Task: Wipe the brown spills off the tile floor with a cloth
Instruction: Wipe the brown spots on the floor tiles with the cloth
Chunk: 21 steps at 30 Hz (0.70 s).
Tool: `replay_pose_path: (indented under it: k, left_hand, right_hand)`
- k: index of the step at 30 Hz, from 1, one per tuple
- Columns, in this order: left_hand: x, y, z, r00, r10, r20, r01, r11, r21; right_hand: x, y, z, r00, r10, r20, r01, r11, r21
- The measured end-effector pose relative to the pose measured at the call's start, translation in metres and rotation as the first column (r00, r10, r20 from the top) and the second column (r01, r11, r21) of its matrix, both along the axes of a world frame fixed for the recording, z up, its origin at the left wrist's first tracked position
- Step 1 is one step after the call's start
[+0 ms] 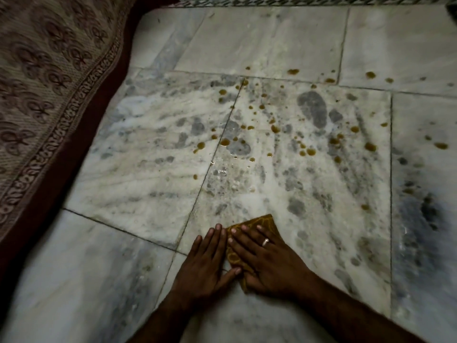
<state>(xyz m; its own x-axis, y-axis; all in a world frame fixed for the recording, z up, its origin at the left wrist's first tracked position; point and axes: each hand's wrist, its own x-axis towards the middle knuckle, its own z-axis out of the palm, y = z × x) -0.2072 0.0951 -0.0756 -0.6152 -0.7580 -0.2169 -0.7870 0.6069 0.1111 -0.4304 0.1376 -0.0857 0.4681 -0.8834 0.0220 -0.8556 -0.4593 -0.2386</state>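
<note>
A folded mustard-yellow patterned cloth (pixel 262 222) lies flat on the white marble tile floor (pixel 148 184). My right hand (pixel 264 261), with a ring on one finger, presses flat on top of the cloth and covers most of it. My left hand (pixel 209 263) lies flat beside it on the left, its thumb touching the cloth's near edge. Many brown spill drops (pixel 275 129) dot the tiles farther away, from the middle out to the right. A damp, smeared patch (pixel 230 179) lies between the cloth and the drops.
A patterned bedspread with a dark red border (pixel 49 95) hangs along the left side and reaches the floor. A decorated tile strip (pixel 296 1) runs along the far edge. Dark grey marks (pixel 430 214) stain the right-hand tile.
</note>
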Motion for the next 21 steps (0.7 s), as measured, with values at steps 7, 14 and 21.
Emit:
replay_pose_path:
  k: [7,14,21]
  left_hand:
    - [0.001,-0.036,0.017,0.997,0.018,0.081,-0.027,0.994,0.103]
    - [0.003,-0.064,0.001,0.996,-0.086,-0.017,0.085,0.995,-0.048]
    - [0.010,-0.090,-0.011,0.919,-0.382,-0.097,0.358,0.912,-0.198]
  right_hand:
    - [-0.017,-0.030,0.011,0.986,0.128,-0.111,-0.127,0.992,0.018]
    - [-0.009,-0.036,0.000,0.989,-0.015,-0.146,0.010,0.999,-0.032]
    - [0.022,-0.029,-0.002,0.956,-0.292,-0.037,0.290,0.955,-0.066]
